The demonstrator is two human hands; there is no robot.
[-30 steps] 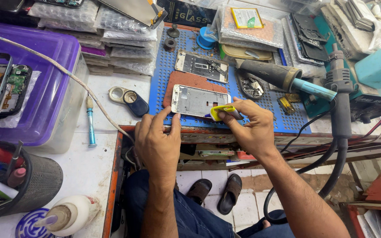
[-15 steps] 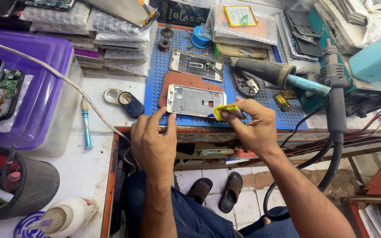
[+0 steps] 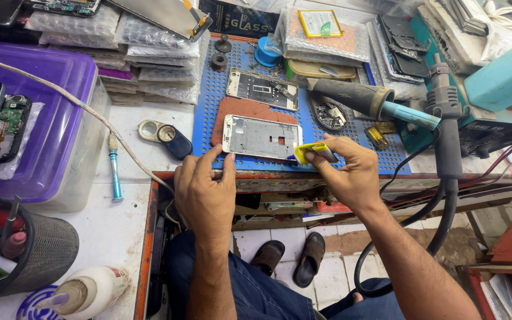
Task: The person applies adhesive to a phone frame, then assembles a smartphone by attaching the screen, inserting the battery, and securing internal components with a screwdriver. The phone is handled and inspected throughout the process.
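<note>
While my left hand [image 3: 205,192] steadies the phone frame [image 3: 261,137], open fingers pressing, my right hand [image 3: 351,178] grips a yellow tool [image 3: 312,151]; prying needs care.

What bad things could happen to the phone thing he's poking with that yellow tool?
The phone frame lies at the blue mat's near edge, pinned only by left hand fingertips, so it might slip off. The right hand's yellow tool could scratch the frame's corner. The hot-air gun lies close to that hand.
</note>
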